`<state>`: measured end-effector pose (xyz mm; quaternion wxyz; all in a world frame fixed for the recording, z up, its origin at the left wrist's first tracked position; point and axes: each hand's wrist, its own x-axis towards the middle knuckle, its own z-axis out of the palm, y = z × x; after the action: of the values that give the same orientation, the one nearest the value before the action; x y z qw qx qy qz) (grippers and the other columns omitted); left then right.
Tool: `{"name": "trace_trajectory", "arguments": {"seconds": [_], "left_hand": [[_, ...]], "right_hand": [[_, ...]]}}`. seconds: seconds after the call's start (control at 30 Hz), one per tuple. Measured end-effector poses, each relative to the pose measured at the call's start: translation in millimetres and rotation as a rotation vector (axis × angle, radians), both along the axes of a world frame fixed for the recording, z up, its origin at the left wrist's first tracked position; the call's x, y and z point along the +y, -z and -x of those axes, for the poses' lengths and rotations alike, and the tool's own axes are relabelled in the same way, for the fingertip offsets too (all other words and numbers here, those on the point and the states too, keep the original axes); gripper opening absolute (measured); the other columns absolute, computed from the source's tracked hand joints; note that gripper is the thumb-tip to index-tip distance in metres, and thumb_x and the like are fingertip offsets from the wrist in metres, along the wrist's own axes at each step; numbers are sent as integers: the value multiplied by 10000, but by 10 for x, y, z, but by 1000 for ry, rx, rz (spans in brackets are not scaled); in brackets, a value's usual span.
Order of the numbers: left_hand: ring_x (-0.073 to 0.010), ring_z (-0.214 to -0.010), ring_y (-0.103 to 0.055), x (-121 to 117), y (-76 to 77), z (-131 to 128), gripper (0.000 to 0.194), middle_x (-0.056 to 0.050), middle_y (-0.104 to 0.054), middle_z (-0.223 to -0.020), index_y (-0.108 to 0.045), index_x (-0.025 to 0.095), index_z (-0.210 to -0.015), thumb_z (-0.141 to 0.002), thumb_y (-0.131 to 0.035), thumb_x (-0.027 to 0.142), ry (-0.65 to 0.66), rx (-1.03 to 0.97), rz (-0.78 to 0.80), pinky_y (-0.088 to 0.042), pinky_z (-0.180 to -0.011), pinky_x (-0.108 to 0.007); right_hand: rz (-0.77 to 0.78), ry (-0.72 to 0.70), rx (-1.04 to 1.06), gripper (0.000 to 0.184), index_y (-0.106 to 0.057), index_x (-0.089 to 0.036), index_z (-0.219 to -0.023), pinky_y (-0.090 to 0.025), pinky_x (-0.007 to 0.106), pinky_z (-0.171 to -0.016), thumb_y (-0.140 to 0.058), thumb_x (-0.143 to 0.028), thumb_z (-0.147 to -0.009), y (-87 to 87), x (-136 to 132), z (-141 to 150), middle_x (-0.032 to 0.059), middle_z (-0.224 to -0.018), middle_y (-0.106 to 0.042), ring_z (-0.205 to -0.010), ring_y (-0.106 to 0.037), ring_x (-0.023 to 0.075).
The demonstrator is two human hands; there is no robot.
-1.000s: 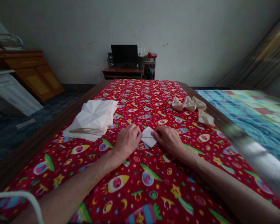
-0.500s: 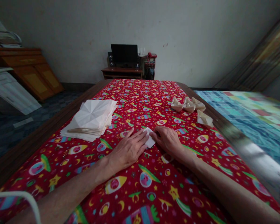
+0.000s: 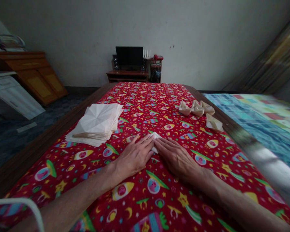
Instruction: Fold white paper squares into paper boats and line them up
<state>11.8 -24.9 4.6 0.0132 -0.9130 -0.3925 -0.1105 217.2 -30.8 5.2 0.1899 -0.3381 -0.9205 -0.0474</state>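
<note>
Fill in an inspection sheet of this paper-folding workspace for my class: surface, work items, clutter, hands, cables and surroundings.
Surface: red patterned cloth spread over a brown-edged table.
Work items: small folded white paper under the fingers, partly hidden; stack of creased sheets at left; four folded paper pieces at right.
Clutter: pale strip on the floor at left.
Hands: left hand and right hand both palm down, fingers extended onto the folded paper.
Cables: white curved cord-like thing at lower left; its ends are out of view.
Surroundings: monitor ahead, wooden cabinet left, curtain right.
</note>
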Motion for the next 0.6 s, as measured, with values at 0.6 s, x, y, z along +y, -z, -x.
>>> {"name": "trace_trajectory", "arguments": {"seconds": [0.6], "left_hand": [[-219,-1154,-535,91,-64,183,297,-73,-627,-1204,-653,137,-1040,-943,-402,262,-105,-79,-169,-401,-998,-384]], "right_hand": [[84,56,-13,263,-586,-147,-1070,-444,375,-985,-367,-227,-949,-26,-11,-109,117,-1158,-629,-1113,-567,214]]}}
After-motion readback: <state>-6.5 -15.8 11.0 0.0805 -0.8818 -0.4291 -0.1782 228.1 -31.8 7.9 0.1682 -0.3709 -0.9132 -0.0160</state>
